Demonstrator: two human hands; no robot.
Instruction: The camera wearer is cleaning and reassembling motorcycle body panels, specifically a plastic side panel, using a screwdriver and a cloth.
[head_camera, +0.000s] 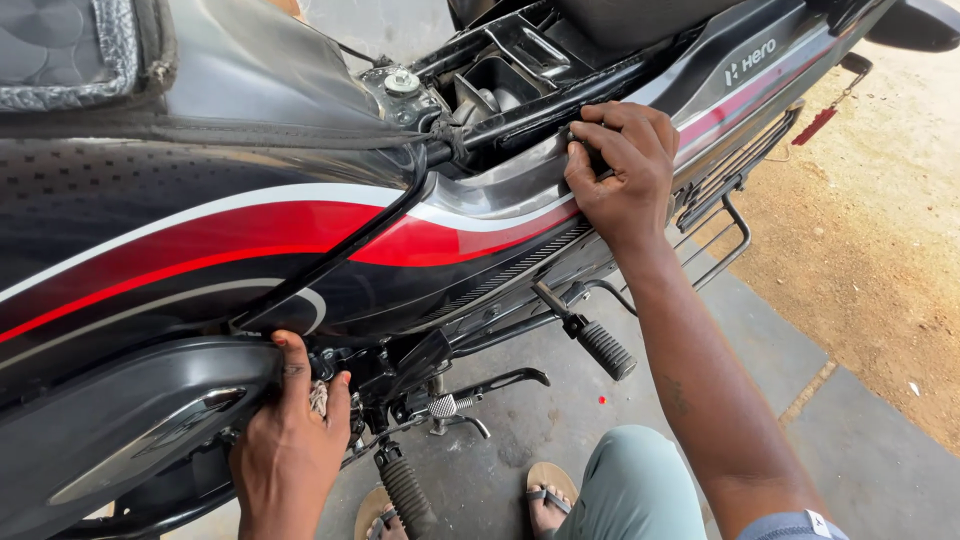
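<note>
Gripping the side panel (500, 215) at its top edge with our right hand (620, 165), our left hand (290, 440) curled around the lower cover (120, 420) by the engine

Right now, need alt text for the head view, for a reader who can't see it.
A person crouching beside a black motorcycle with red and white stripes grips its side panel: the right hand holds the panel's upper edge below the seat, and the left hand reaches under its lower front edge by the engine. A ribbed footpeg sticks out between the arms, above a grey paved floor.
</note>
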